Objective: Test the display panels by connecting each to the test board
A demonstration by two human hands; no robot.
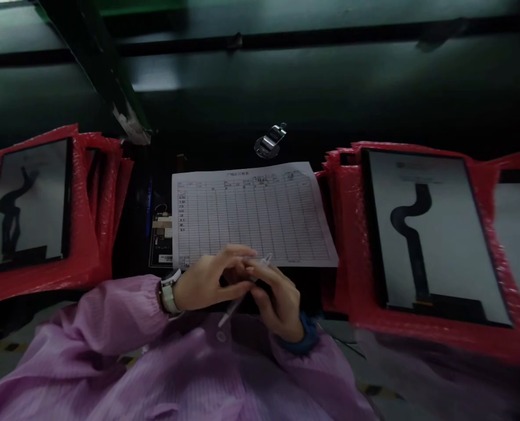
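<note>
A slim clear pen [230,313] slants between my two hands, just past the near edge of a printed form [251,216]. My left hand [211,280], with a watch at its wrist, has its fingers curled around the middle of the pen. From the other side my right hand [281,295], with a blue band at the wrist, closes on the pen near its upper end. The fingertips of both hands meet and partly hide the pen. Below the form's printed heading is a table grid, with short entries down its left column.
Stacks of red bubble-wrap sheets with display panels stand on both sides: one panel [41,204] at left, another [435,234] at right. A circuit board [161,242] lies partly under the form. A shiny metal clip-like piece [269,141] sits beyond it.
</note>
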